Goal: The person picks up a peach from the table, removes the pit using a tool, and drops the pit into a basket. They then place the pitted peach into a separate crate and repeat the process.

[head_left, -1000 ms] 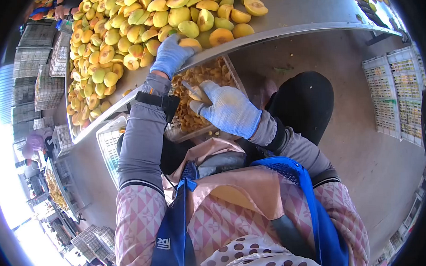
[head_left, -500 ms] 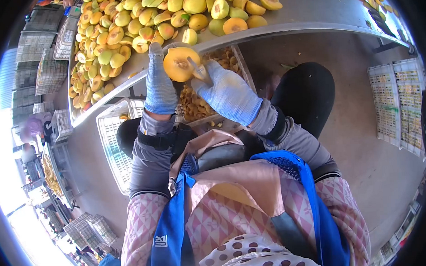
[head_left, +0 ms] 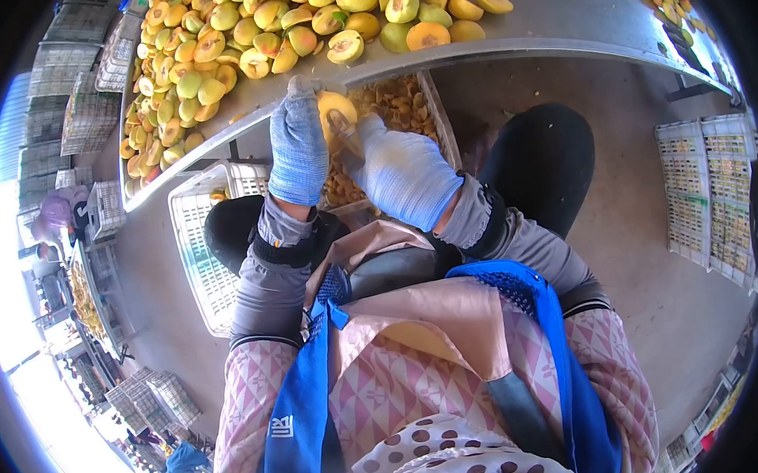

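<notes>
Both gloved hands are raised at upper centre of the frame, forearms angled up from our lap. Our left hand (head_left: 299, 151) stands upright, fingers curled around a halved fruit (head_left: 336, 111). Our right hand (head_left: 402, 172) is clenched on a small tool (head_left: 346, 130) set against the cut face. Below them sits a crate (head_left: 437, 120) of pits.

My left hand (head_left: 299, 151) in its blue knit glove curls upright, fingers closed, while my gloved right hand (head_left: 402, 172) presses in close beside it.
</notes>
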Demonstrator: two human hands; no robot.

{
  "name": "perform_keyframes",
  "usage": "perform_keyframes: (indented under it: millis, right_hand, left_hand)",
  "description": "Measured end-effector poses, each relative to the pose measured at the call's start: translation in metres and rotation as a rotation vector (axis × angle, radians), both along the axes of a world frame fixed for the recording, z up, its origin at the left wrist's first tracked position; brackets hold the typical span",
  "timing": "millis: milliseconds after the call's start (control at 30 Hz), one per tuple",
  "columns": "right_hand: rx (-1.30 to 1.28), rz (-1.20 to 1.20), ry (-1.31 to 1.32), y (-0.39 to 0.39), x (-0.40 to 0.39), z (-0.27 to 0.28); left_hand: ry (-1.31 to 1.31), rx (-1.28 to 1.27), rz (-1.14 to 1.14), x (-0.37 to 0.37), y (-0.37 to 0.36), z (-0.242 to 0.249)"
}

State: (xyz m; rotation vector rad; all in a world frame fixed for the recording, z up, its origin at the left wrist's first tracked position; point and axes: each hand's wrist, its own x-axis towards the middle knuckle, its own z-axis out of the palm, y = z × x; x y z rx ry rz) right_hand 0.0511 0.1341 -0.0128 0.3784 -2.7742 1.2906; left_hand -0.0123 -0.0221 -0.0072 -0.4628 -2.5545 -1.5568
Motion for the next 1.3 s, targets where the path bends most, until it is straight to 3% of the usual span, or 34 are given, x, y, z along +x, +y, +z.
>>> perform_keyframes:
  millis: [167, 233, 333, 433, 633, 767, 867, 933, 1033, 1133, 1167, 1300]
  right_hand:
    - [0.101, 0.024, 0.069, 0.003, 0.004, -0.003]
    - [-0.007, 0.005, 0.012, 0.003, 0.003, -0.002]
    - [-0.205, 0.000, -0.021, 0.000, -0.004, -0.010]
    - [-0.228, 0.014, 0.069, -0.004, -0.005, -0.031]
    - [0.017, -0.003, 0.066, 0.008, 0.004, -0.006]
    - [0.177, 0.025, 0.071, 0.008, 0.008, -0.007]
    - [0.269, 0.091, -0.067, 0.011, 0.008, 0.008]
    - [0.185, 0.100, -0.088, 0.011, 0.007, 0.003]
    - [0.095, 0.082, -0.109, 0.017, 0.001, 0.002]
    - [-0.153, 0.035, -0.086, 0.014, -0.001, -0.011]
    - [-0.265, 0.007, -0.065, 0.013, -0.005, -0.015]
    - [-0.294, 0.070, 0.093, 0.014, -0.009, -0.014]
  left_hand:
    - [-0.243, 0.319, 0.001, 0.005, 0.004, -0.001]
    - [-0.270, 0.442, -0.019, 0.010, 0.009, 0.007]
    - [0.351, -0.143, 0.118, 0.002, 0.005, -0.015]
    - [0.070, 0.146, 0.084, 0.007, 0.015, -0.010]
    - [0.049, 0.024, 0.018, 0.011, 0.025, 0.009]
    - [-0.029, 0.049, -0.061, 0.008, 0.015, 0.001]
    - [-0.180, 0.161, -0.073, 0.006, 0.006, -0.010]
    - [-0.312, 0.306, 0.000, 0.002, -0.002, -0.035]
    - [-0.554, 0.651, 0.016, 0.003, 0.001, -0.025]
    - [-0.701, 0.801, 0.271, -0.003, -0.008, -0.009]
    - [-0.685, 0.796, 0.241, -0.004, -0.009, -0.007]
    - [-0.763, 0.889, 0.129, -0.001, -0.012, -0.018]
